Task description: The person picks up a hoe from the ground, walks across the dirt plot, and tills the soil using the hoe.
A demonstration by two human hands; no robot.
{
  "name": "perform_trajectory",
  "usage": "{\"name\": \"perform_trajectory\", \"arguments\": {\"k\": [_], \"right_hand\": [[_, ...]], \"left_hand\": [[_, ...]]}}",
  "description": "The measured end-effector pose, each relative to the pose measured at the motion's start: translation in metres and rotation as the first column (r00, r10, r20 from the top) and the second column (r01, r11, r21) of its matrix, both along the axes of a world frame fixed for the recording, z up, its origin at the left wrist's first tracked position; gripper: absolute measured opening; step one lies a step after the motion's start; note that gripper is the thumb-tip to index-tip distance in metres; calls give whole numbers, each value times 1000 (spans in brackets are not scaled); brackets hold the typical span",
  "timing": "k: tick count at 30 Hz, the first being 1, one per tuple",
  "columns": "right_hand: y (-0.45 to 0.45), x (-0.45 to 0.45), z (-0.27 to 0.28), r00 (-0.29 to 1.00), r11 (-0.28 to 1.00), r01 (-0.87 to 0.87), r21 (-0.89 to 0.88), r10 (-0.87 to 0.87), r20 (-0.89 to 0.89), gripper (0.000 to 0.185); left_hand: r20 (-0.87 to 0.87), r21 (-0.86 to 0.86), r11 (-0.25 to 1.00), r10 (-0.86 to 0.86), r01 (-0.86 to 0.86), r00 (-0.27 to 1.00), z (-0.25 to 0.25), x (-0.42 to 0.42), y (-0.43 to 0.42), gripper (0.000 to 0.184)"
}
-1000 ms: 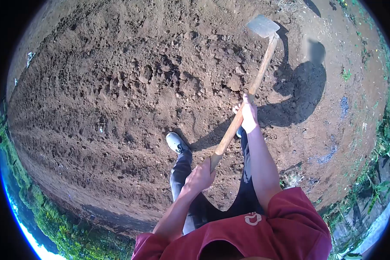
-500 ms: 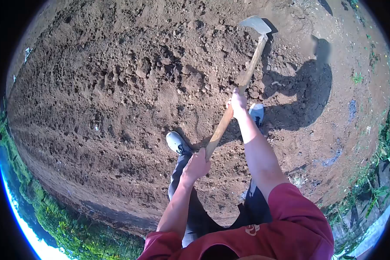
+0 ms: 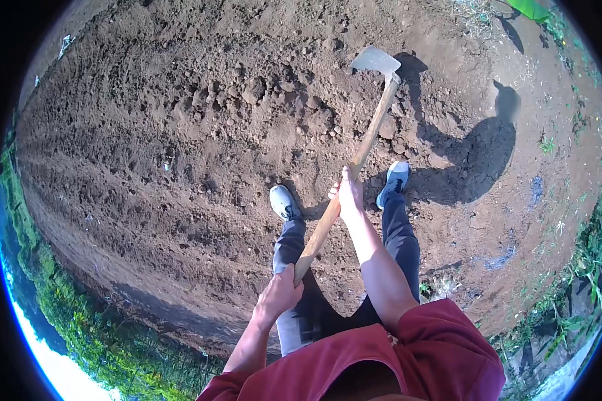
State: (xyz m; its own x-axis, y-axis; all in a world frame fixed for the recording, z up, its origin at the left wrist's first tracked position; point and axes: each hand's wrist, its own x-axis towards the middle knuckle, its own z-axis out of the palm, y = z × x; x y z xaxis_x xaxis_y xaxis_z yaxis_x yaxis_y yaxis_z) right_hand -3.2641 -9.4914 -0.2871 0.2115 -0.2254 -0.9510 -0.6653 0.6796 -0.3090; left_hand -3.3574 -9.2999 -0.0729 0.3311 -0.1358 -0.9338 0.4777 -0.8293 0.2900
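Note:
A hoe with a long wooden handle [image 3: 371, 130] slants from lower left to upper right. Its grey metal blade [image 3: 376, 61] is above the soil at the top, with a shadow just to its right. My left hand [image 3: 281, 292] is wrapped round the lower end of the handle, in front of my thigh. Farther up, my right hand [image 3: 348, 194] grips the handle near its middle. Broken clods [image 3: 254, 90] lie on the soil left of the blade.
Tilled brown soil [image 3: 134, 207] with furrows stretches left. My two shoes [image 3: 284, 202] stand apart on it. My shadow [image 3: 485, 157] falls to the right. Green plants [image 3: 585, 264] edge the right side, and bushes [image 3: 73, 314] grow at the lower left.
Both hands and the handle have moved down and left in view, nearer my body. The blade has dropped lower and turned. My right shoe, mostly hidden a second ago, now shows fully.

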Motion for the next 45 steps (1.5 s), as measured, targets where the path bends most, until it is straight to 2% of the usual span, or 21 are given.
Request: {"name": "perform_trajectory", "arguments": {"k": [2,6,8,9,10,13,14,15,18,20,23,26,27,31,33,36,39,40,42,44,45], "right_hand": [[-4,17,11,999,1000,22,5,-22,-34,37],[-38,64,-10,996,993,0,-118,12,94,37],[-62,98,-47,994,994,-26,-105,37,104,35],[-70,119,-68,991,987,-37,-156,56,121,36],[-72,137,-90,988,978,-45,-206,74,135,37],[-67,174,-169,984,960,-153,-236,170,50,38],[-52,174,-180,971,921,-223,-321,240,14,39],[-42,168,-187,958,895,-277,-351,285,-29,40],[-1,135,-174,946,885,-320,-337,317,-67,40],[33,104,-147,930,883,-368,-291,349,-117,42],[70,73,-111,943,925,-331,-188,317,-100,43],[95,42,-73,957,953,-288,-94,284,-56,43],[101,29,-64,966,965,-257,-44,255,-49,43],[125,8,-7,991,991,-133,25,133,-11,44],[125,12,8,991,990,-129,51,130,-16,41],[109,38,15,993,993,-114,-8,114,40,39],[76,89,3,982,987,-117,-106,131,133,38],[63,107,-7,971,985,-118,-125,141,192,37],[42,146,-34,961,972,-144,-186,182,206,39],[29,180,-82,953,941,-195,-278,249,173,42],[25,189,-111,952,945,-201,-258,251,178,44]], "left_hand": [[15,-15,1000,0,0,1000,-3,9,2,30],[149,-141,990,18,4,989,-58,35,-12,29],[185,-149,989,3,26,983,-102,60,-26,30],[192,-167,986,33,0,981,-132,71,-31,32],[156,-117,992,-28,47,987,-162,83,-37,33],[137,-27,997,-68,72,988,-203,123,-37,38],[126,-3,998,-63,63,990,-218,120,-34,39],[121,-80,997,-13,22,993,-226,114,-19,39],[136,-153,985,98,-76,986,-211,71,13,42],[91,-134,988,85,-72,992,-181,42,36,46],[111,-122,987,114,-100,987,-126,25,71,46],[-75,-11,993,113,-114,991,-79,10,92,46],[34,-30,992,125,-124,992,-77,-13,102,37],[20,81,994,75,-76,997,-15,-24,107,36],[12,111,992,66,-67,998,-3,-22,106,36],[64,74,995,57,-62,996,-14,-6,100,36],[205,-64,992,119,-108,972,-57,18,81,34],[267,-120,985,152,-123,952,-77,31,72,33],[219,-156,981,149,-116,964,-118,63,53,39],[215,-122,983,162,-138,963,-151,94,35,35],[210,-116,982,172,-150,963,-170,103,34,34]]}}
